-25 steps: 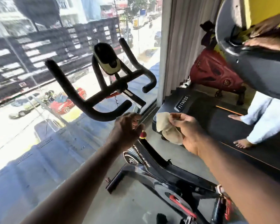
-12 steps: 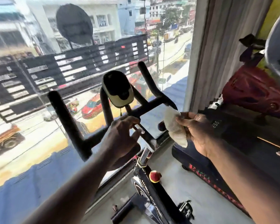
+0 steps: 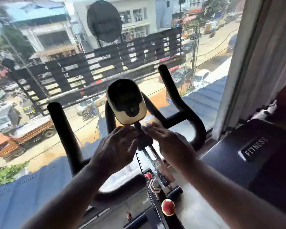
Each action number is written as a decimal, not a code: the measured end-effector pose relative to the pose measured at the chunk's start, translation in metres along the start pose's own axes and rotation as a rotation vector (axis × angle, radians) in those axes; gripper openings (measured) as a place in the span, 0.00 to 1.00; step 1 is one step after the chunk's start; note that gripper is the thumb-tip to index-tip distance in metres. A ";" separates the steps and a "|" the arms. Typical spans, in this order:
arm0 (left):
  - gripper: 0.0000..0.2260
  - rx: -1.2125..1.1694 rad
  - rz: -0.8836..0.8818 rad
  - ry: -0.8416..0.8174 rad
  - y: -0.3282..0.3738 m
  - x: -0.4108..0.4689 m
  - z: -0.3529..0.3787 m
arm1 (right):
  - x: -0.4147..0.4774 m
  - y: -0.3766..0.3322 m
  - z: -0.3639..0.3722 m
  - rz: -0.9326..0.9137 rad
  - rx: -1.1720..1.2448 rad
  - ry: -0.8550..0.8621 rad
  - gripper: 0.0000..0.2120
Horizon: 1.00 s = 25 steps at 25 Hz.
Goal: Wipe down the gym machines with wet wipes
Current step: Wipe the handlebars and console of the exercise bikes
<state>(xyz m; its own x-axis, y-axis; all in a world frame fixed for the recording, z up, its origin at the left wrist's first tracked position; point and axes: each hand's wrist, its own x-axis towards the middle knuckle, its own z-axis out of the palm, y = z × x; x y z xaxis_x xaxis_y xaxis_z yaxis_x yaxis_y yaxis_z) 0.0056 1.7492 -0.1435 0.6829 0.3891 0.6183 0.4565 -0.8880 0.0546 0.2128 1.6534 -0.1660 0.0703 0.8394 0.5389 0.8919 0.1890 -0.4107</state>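
Noted left grip (image 3: 116,149) just below and left of the console (image 3: 126,103), fingers curled toward the stem (image 3: 138,128); cannot tell whether clamped on it. Noted right grip (image 3: 171,142) just below and right of the console, fingers stretched out, apart; pale blur at their tips, judged to be the wet wipe (image 3: 148,127), against the stem. Risk: snagging the coiled cable (image 3: 139,160) under the console and pulling it loose; wetting the console screen through heavy pressing.

Grey floor (image 3: 194,211): 1 exercise bike (image 3: 153,162) stands on it, 1 treadmill (image 3: 229,156) just right of the bike.
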 end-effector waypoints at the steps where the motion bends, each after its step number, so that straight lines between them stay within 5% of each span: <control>1: 0.10 0.004 0.022 0.015 -0.003 0.002 0.002 | 0.002 0.010 -0.006 0.010 0.000 0.016 0.30; 4: 0.07 -0.007 0.115 0.051 -0.002 0.009 0.006 | 0.009 -0.005 -0.016 0.088 0.004 0.039 0.33; 7: 0.09 -0.028 0.153 0.084 0.000 0.020 0.009 | 0.001 -0.012 -0.012 -0.035 -0.039 -0.004 0.26; 11: 0.09 0.004 0.182 0.055 -0.001 0.025 0.014 | 0.013 0.026 -0.030 0.201 -0.065 0.100 0.27; 15: 0.11 0.027 0.212 0.051 0.003 0.026 0.014 | 0.001 0.002 -0.019 -0.050 -0.113 0.014 0.20; 19: 0.14 0.118 0.206 0.010 0.005 0.027 0.015 | 0.030 0.067 -0.046 0.239 -0.203 0.242 0.14; 21: 0.16 0.152 0.202 -0.010 0.006 0.027 0.016 | 0.030 0.046 -0.028 0.212 -0.222 0.148 0.12; 23: 0.17 0.161 0.202 -0.020 0.006 0.026 0.016 | 0.030 0.034 -0.026 0.096 -0.091 0.077 0.07; 25: 0.17 0.169 0.205 -0.023 0.004 0.027 0.016 | 0.052 0.044 -0.046 0.181 0.062 0.192 0.06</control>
<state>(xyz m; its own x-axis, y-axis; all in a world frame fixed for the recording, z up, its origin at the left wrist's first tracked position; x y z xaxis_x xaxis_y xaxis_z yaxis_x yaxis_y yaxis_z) 0.0353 1.7597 -0.1393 0.7830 0.2122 0.5847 0.3945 -0.8962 -0.2031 0.2763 1.6821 -0.1217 0.3150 0.7518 0.5793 0.8284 0.0802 -0.5544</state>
